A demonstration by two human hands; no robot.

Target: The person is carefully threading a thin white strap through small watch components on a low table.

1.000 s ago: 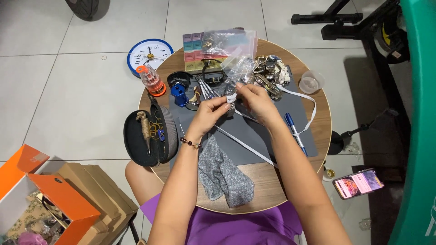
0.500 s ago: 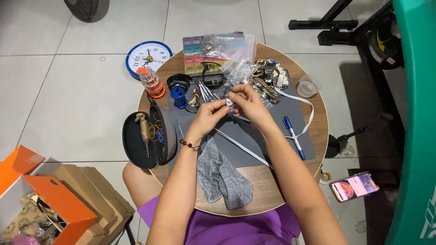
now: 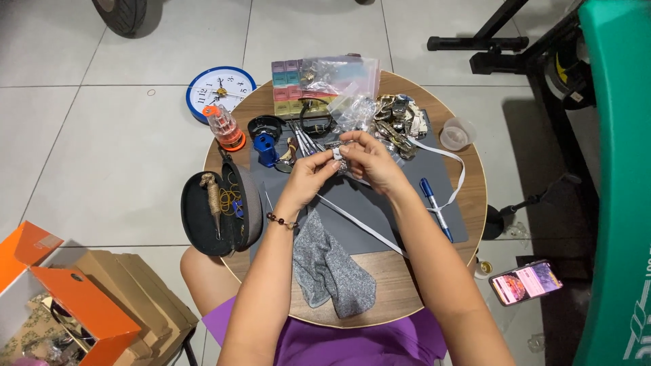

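Observation:
My left hand (image 3: 313,175) and my right hand (image 3: 369,159) meet over the grey mat (image 3: 380,203) on the round wooden table (image 3: 468,169). Together they pinch a small silvery object (image 3: 337,157) between the fingertips; I cannot tell what it is. A beaded bracelet sits on my left wrist. Just beyond the hands lie thin metal tools (image 3: 306,141) and a clear plastic bag (image 3: 354,108). A grey cloth (image 3: 332,268) lies near my left forearm.
On the table: an open black case (image 3: 220,207), blue tool (image 3: 266,149), orange-capped bottle (image 3: 224,127), pastel pill organiser (image 3: 288,88), pile of metal watch parts (image 3: 400,122), blue pen (image 3: 434,207), white strap, small clear cup (image 3: 456,133). On the floor: wall clock (image 3: 220,91), phone (image 3: 525,281), orange box (image 3: 68,305).
The hands have stayed together over the mat, with only slight finger movement around the small object. The view has shifted a little.

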